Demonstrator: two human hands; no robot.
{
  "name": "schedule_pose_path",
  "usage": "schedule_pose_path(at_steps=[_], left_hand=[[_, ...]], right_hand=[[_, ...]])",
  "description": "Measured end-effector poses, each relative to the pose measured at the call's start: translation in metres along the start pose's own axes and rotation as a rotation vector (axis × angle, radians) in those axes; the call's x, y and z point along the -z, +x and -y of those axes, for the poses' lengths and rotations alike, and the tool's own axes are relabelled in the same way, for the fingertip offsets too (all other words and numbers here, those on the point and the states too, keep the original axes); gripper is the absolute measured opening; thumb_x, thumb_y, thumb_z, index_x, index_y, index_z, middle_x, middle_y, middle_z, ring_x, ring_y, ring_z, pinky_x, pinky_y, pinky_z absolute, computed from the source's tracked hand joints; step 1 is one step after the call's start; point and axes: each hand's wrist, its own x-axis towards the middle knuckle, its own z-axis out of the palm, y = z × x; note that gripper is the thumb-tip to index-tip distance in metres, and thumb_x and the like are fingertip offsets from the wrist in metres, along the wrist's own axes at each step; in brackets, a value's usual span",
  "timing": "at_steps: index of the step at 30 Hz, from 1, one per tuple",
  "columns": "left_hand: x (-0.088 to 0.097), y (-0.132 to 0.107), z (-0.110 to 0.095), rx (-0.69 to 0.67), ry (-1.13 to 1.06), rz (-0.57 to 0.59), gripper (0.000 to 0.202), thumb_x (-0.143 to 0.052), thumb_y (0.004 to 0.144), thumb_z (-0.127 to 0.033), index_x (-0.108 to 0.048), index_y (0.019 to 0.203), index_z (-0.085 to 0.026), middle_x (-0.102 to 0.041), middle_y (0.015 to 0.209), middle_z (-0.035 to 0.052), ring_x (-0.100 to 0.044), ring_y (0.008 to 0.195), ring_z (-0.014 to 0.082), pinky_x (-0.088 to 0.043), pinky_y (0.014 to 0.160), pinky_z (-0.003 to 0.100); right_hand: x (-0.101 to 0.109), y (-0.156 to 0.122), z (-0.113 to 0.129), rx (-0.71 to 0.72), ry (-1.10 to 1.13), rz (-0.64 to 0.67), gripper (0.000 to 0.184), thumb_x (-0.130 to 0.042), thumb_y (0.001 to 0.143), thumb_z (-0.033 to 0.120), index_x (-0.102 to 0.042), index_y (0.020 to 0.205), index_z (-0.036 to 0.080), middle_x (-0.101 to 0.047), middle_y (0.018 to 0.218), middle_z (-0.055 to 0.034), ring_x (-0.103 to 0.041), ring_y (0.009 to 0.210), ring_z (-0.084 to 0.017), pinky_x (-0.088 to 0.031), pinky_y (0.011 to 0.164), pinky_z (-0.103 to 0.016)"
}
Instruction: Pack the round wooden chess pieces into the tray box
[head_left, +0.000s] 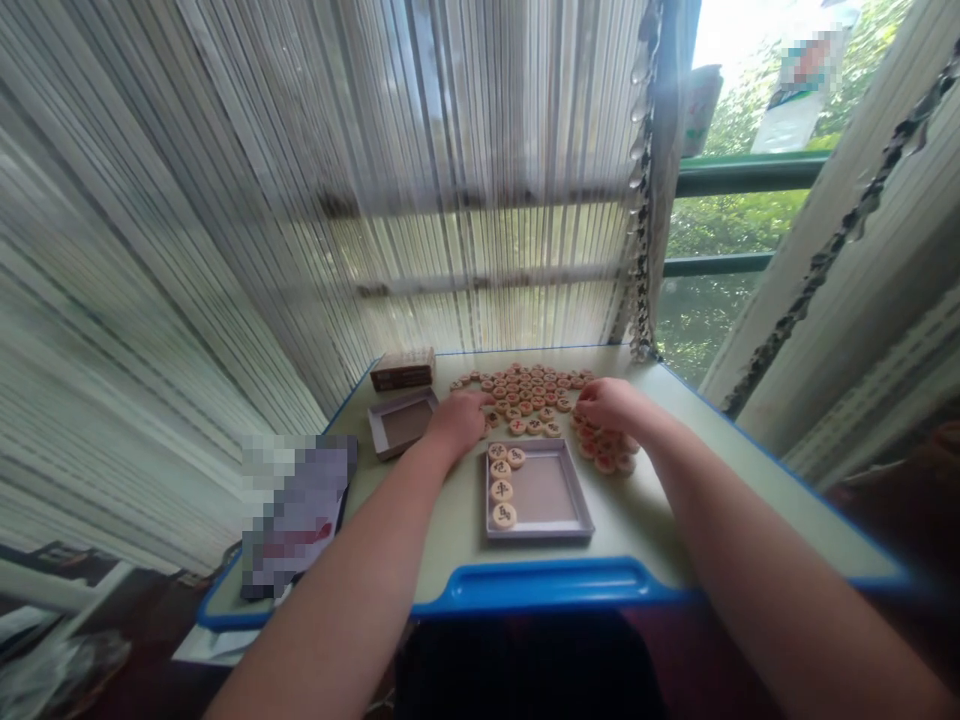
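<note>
Several round wooden game discs (525,388) with red and dark marks lie spread over the far middle of a pale table (675,500). My left hand (459,418) rests on the left edge of that spread, fingers curled over discs. My right hand (609,402) sits on the right edge of the pile, fingers bent down onto discs; more discs show under its wrist. A grey square box tray (559,520) lies in front of both hands, with a column of several discs (501,484) along its left inside wall.
A second grey tray (390,428) and a small wooden-looking box (403,369) stand at the far left of the table. A blurred flat item (296,510) lies near the left edge. String curtains hang behind; the table has a blue rim (540,585).
</note>
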Motion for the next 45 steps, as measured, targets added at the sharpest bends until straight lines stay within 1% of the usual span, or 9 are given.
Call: schedule_pose_path(at_steps=[6,18,27,30,33,36,39,42,45], left_hand=[[-0.004,0.001,-0.003,-0.054,-0.033,0.016,0.037,-0.037,0.081,-0.02,-0.067,0.104,-0.016,-0.065,0.108,0.0072,-0.055,0.104,0.0197,-0.039,0.097,0.031],[-0.001,0.001,-0.003,-0.067,0.036,0.014,0.037,-0.037,0.08,-0.022,-0.069,0.098,-0.017,-0.067,0.103,0.0066,-0.057,0.1,0.0203,-0.041,0.094,0.031],[0.0,0.001,-0.004,-0.079,0.019,0.016,0.035,-0.039,0.08,-0.021,-0.069,0.098,-0.016,-0.067,0.102,0.0068,-0.056,0.101,0.0207,-0.04,0.096,0.033],[-0.001,0.0,-0.004,-0.064,-0.004,0.009,0.034,-0.039,0.08,-0.02,-0.068,0.097,-0.016,-0.066,0.104,0.007,-0.055,0.104,0.0204,-0.039,0.098,0.033],[-0.004,0.003,-0.002,0.022,-0.162,-0.005,0.037,-0.041,0.076,-0.013,-0.064,0.105,-0.015,-0.064,0.111,0.0089,-0.055,0.108,0.0214,-0.04,0.098,0.035],[-0.006,0.007,0.001,0.196,-0.539,-0.034,0.054,-0.039,0.068,-0.002,-0.052,0.119,-0.015,-0.061,0.118,0.0092,-0.057,0.106,0.0185,-0.046,0.091,0.033],[0.0,0.01,0.001,0.321,-0.849,-0.096,0.058,-0.036,0.064,0.003,-0.05,0.117,-0.015,-0.059,0.121,0.0092,-0.057,0.107,0.0158,-0.049,0.087,0.031],[0.007,0.011,-0.001,0.335,-0.885,-0.214,0.049,-0.038,0.068,0.0,-0.053,0.112,-0.015,-0.059,0.12,0.0085,-0.055,0.11,0.0155,-0.046,0.092,0.032],[0.014,0.01,-0.001,0.322,-0.843,-0.289,0.037,-0.042,0.079,-0.014,-0.055,0.113,-0.015,-0.058,0.123,0.008,-0.052,0.114,0.0168,-0.044,0.095,0.032]], right_hand=[[0.003,-0.002,0.001,0.006,-0.008,0.11,0.019,-0.058,0.065,0.024,-0.071,0.078,0.019,-0.067,0.068,-0.0015,-0.056,0.054,-0.012,-0.039,0.049,-0.02],[0.009,-0.009,0.004,0.128,-0.092,0.141,0.023,-0.062,0.066,0.029,-0.072,0.086,0.022,-0.069,0.085,-0.003,-0.06,0.068,-0.015,-0.04,0.054,-0.022],[-0.004,-0.004,0.007,0.204,-0.154,0.026,0.026,-0.061,0.069,0.044,-0.07,0.075,0.02,-0.067,0.074,-0.0038,-0.058,0.067,-0.017,-0.039,0.055,-0.023],[-0.005,-0.002,0.006,0.197,-0.137,-0.002,0.024,-0.058,0.072,0.04,-0.071,0.078,0.021,-0.068,0.079,-0.004,-0.058,0.069,-0.016,-0.04,0.056,-0.023],[-0.005,0.0,0.005,0.206,-0.134,-0.035,0.021,-0.056,0.073,0.032,-0.071,0.081,0.021,-0.069,0.084,-0.0044,-0.059,0.073,-0.017,-0.041,0.061,-0.023],[-0.007,0.0,0.006,0.291,-0.107,-0.048,0.018,-0.056,0.071,0.024,-0.072,0.08,0.022,-0.069,0.085,-0.003,-0.06,0.077,-0.017,-0.042,0.068,-0.023],[-0.009,-0.002,0.009,0.321,-0.069,-0.009,0.018,-0.056,0.071,0.021,-0.071,0.081,0.023,-0.069,0.084,-0.0015,-0.059,0.075,-0.016,-0.042,0.067,-0.022],[-0.013,-0.005,0.014,0.301,-0.075,-0.005,0.02,-0.056,0.074,0.027,-0.07,0.088,0.022,-0.068,0.085,-0.0025,-0.059,0.074,-0.016,-0.042,0.065,-0.023],[-0.02,-0.006,0.02,0.387,-0.096,-0.092,0.028,-0.052,0.08,0.034,-0.068,0.1,0.023,-0.067,0.098,-0.0056,-0.057,0.089,-0.021,-0.043,0.076,-0.029]])
